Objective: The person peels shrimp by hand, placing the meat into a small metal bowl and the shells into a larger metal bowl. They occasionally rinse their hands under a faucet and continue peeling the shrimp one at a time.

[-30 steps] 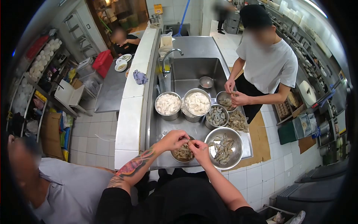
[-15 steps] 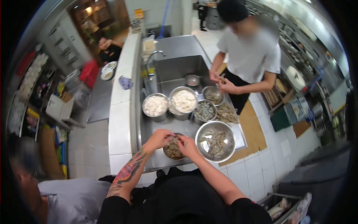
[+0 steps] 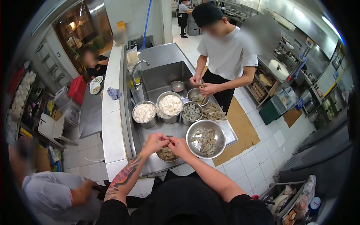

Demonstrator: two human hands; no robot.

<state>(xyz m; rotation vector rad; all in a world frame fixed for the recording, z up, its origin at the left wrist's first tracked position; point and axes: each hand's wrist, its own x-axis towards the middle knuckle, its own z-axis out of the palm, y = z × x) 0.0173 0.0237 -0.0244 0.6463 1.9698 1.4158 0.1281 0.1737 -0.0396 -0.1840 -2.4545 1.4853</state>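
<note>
My left hand (image 3: pixel 156 143) and my right hand (image 3: pixel 180 147) meet fingertip to fingertip over a small metal bowl (image 3: pixel 168 161). Both are closed in a pinch on what looks like a small shrimp, mostly hidden by the fingers. Brownish shrimp or shells (image 3: pixel 166 153) fill the bowl underneath. Just right of my right hand stands a wide metal bowl (image 3: pixel 221 147) with several unpeeled shrimp (image 3: pixel 204 140) in it. Behind it are a pot of grey peeled shrimp (image 3: pixel 192 112) and a loose heap of shrimp (image 3: pixel 211 111) on the steel counter.
Two pots of whitish food (image 3: pixel 144 112) (image 3: pixel 170 104) stand before the sink (image 3: pixel 157 80) and its faucet (image 3: pixel 140 63). Across the counter, a person in a white shirt (image 3: pixel 228 47) handles a shrimp over a bowl. Another person in grey (image 3: pixel 56 193) is close at my left.
My view has shifted, so the counter sits further left and the room shows more on the right. My fingertips have come closer together over the small bowl.
</note>
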